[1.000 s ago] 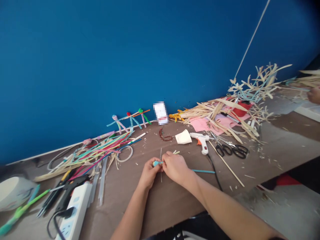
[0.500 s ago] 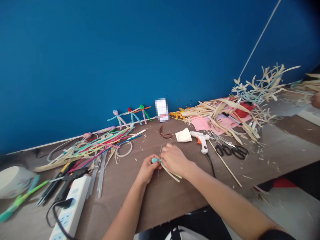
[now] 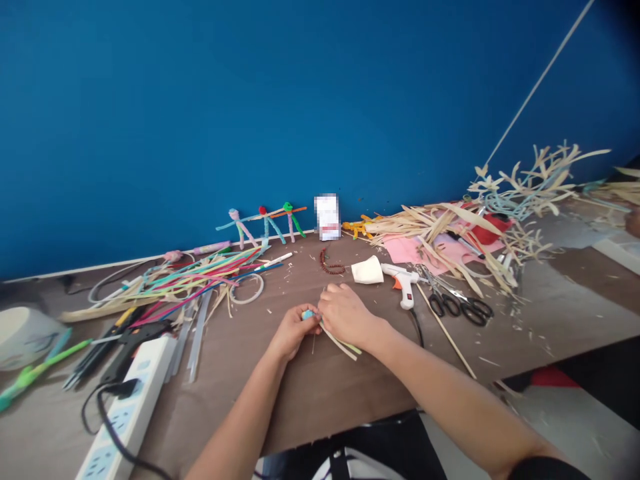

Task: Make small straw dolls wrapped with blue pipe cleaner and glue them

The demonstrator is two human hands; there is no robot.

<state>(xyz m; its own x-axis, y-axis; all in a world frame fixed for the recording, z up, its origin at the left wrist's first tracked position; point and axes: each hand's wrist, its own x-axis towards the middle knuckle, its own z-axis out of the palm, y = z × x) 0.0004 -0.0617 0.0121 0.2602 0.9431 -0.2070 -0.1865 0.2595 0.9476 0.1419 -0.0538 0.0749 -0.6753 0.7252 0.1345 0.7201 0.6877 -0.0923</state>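
- Blue wall (image 3: pixel 280 100), rising behind everything.
- Brown table (image 3: pixel 240 373), running along its foot.
- Heap of pale, flat strips (image 3: pixel 425 227), lying at the back right, partly over pink sheets.
- Bundle of coloured stems (image 3: pixel 215 270), spread at the back left.
- White power strip (image 3: pixel 130 407), slanting across the near left, a black plug in it.
- Right hand (image 3: pixel 345 317), just beside the left one; its fingers are bent inward, but the tips are hidden, so I cannot tell what they grip.
- Left hand (image 3: pixel 293 333), thumb and fingers closed around a small light-blue piece.
- White glue gun (image 3: pixel 407 290), lying beyond the right hand, near black-handled scissors (image 3: pixel 473 311).
- Thin pale stems (image 3: pixel 340 343), trailing from beneath the right hand.
- Light-blue piece (image 3: pixel 307 314), between the left fingertips, above the table's middle.
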